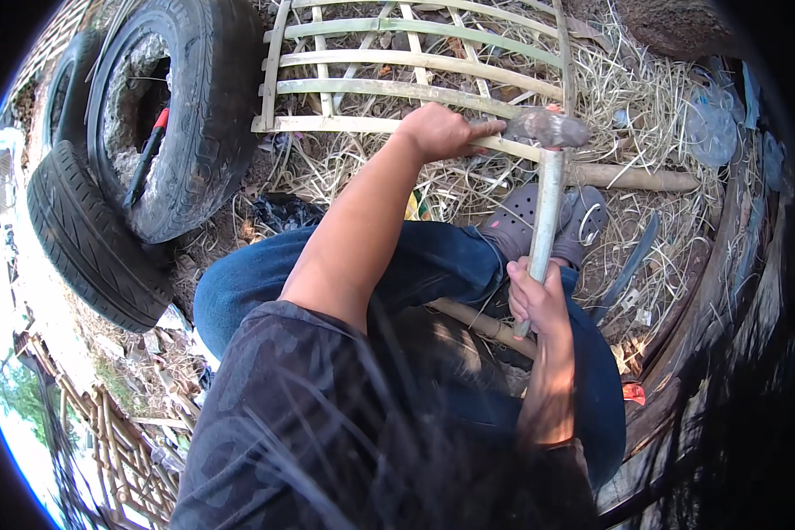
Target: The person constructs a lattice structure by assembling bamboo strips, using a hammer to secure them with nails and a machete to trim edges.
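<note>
My right hand [539, 296] is wrapped round the pale handle of a hammer [548, 203]. Its worn grey metal head rests at, or hangs just over, the near right corner of a bamboo lattice [415, 60]; contact cannot be told. The lattice lies on straw-like shavings, its long slats crossed by short ones. My left hand [437, 132] is closed on the nearest slat, with the index finger stretched along it toward the hammer head. Its other fingertips are partly hidden. A round bamboo pole [636, 177] lies just beyond my grey clogs [517, 221].
Old tyres [208, 115] stand and lean at the left, a red-and-black handled tool [150, 155] inside one. A long blade [632, 265] lies on the ground to the right. Clear plastic bottles [711, 128] sit at far right. Another bamboo piece [481, 325] lies between my legs.
</note>
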